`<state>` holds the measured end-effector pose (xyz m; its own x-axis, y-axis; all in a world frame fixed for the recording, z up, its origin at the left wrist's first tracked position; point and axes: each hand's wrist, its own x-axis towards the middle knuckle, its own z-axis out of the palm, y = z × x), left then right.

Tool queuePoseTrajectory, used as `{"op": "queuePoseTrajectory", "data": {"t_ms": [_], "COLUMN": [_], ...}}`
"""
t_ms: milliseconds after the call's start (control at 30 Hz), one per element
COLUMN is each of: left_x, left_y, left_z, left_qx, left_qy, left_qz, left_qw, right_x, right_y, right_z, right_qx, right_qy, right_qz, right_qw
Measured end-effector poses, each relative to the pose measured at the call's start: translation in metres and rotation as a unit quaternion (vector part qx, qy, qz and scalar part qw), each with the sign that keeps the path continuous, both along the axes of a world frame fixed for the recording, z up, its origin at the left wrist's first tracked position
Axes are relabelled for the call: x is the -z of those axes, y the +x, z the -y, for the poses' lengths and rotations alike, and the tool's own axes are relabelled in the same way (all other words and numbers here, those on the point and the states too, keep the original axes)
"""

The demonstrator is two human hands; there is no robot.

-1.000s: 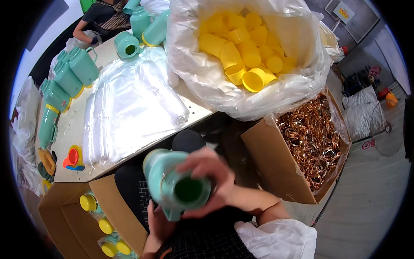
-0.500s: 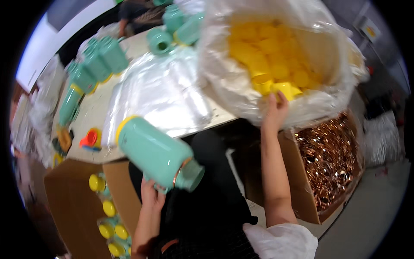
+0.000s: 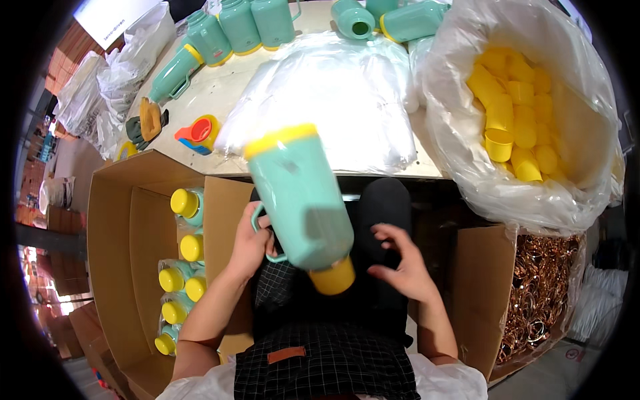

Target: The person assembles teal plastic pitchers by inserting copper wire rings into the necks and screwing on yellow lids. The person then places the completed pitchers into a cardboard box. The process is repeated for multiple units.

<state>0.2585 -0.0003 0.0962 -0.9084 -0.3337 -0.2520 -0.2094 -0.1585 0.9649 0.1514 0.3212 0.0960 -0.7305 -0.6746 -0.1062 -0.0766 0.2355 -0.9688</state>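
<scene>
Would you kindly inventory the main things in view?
Held jug: one, teal, yellow, left hand
Other jugs: about seven, teal, table
Table: one, pale, ahead
Plastic sheets: uncountable, clear, table
Tape dispenser: one, multicoloured, table
Gloves: number unclear, tan, green, table
Large bag: one, whitish, right
Cups: many, yellow, large bag
Open cartons: two, brown, either side
Bottles: six visible, yellow caps, left carton
Rings: many, copper, right carton
Bundled bags: several, whitish, left
Left hand: one, bare, jug handle
Right hand: one, bare, beside jug

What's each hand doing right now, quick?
Left hand: closed, holding the green jug by its handle.
Right hand: open, fingers a bit curled, holding nothing.
</scene>
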Motion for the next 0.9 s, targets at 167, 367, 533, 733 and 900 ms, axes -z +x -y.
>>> {"op": "queuePoseTrajectory", "data": {"t_ms": [167, 367, 533, 733, 900], "left_x": [-0.035, -0.127, -0.009, 0.062, 0.026], "left_y": [0.010, -0.061, -0.236, -0.143, -0.200], "left_z": [-0.049, -0.076, -0.025, 0.021, -0.024], "left_qx": [0.301, 0.193, 0.046, 0.233, 0.128], "left_qy": [-0.309, -0.402, -0.589, -0.605, -0.532], "left_qz": [0.117, -0.155, -0.297, -0.036, -0.164], "left_qw": [0.895, 0.882, 0.750, 0.760, 0.821], "right_x": [-0.005, -0.011, -0.023, -0.010, 0.004], "right_y": [-0.058, -0.079, -0.086, -0.101, -0.116], "right_z": [0.014, 0.008, 0.026, 0.009, 0.023], "right_qx": [0.037, -0.067, -0.093, -0.065, -0.082], "right_qy": [-0.176, -0.133, -0.103, -0.145, -0.149], "right_qz": [0.094, 0.097, 0.083, 0.106, 0.105], "right_qw": [0.979, 0.984, 0.987, 0.982, 0.980]}}
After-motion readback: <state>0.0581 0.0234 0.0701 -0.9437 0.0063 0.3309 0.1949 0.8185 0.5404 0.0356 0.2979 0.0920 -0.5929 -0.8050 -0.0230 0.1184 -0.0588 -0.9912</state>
